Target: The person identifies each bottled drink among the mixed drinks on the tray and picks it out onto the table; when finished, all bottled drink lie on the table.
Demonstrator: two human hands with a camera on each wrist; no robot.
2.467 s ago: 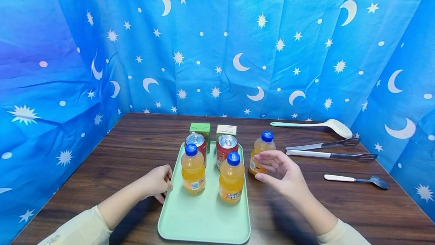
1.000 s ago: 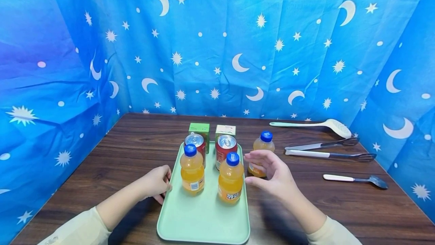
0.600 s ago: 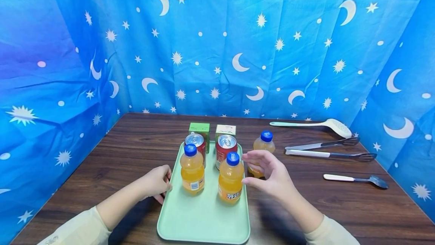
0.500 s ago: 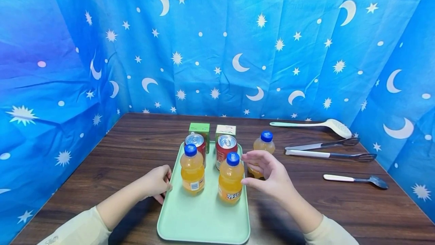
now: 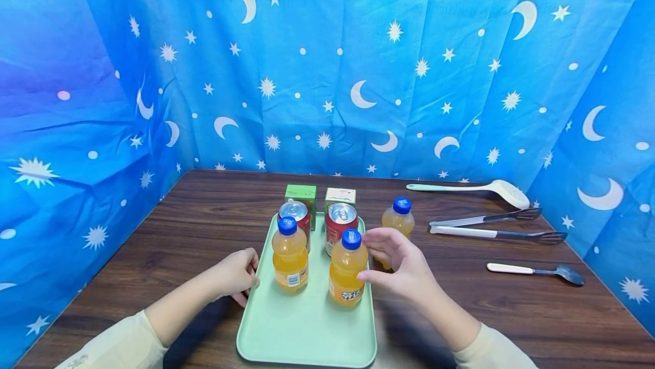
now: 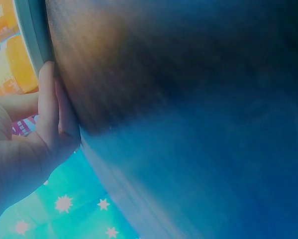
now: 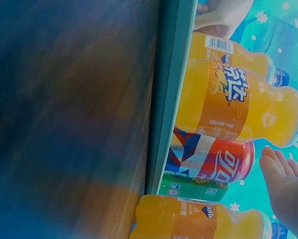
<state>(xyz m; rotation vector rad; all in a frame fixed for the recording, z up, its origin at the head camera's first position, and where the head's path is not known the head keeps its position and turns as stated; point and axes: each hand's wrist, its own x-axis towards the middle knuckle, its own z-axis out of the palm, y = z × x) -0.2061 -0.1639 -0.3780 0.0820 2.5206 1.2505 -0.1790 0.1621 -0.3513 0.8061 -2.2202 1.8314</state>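
A pale green tray (image 5: 307,335) lies on the table, carrying two orange soda bottles with blue caps, the left bottle (image 5: 290,258) and the right bottle (image 5: 348,272). Behind them stand two red soda cans, the left can (image 5: 294,208) and the right can (image 5: 341,229). My left hand (image 5: 236,272) grips the tray's left rim, thumb on the inner side. My right hand (image 5: 401,264) is beside the right bottle, fingers spread from the thumb and holding nothing. It partly hides a third orange bottle (image 5: 398,222), which stands on the table right of the tray.
A green box (image 5: 301,191) and a white-topped box (image 5: 340,194) stand at the tray's far end. To the right lie a slotted turner (image 5: 506,191), tongs (image 5: 476,232) and a spoon (image 5: 537,270). A blue star-patterned cloth (image 5: 327,73) surrounds the table.
My right hand has moved left, from in front of the third bottle to the side of the right bottle on the tray. The left hand stays at the rim.
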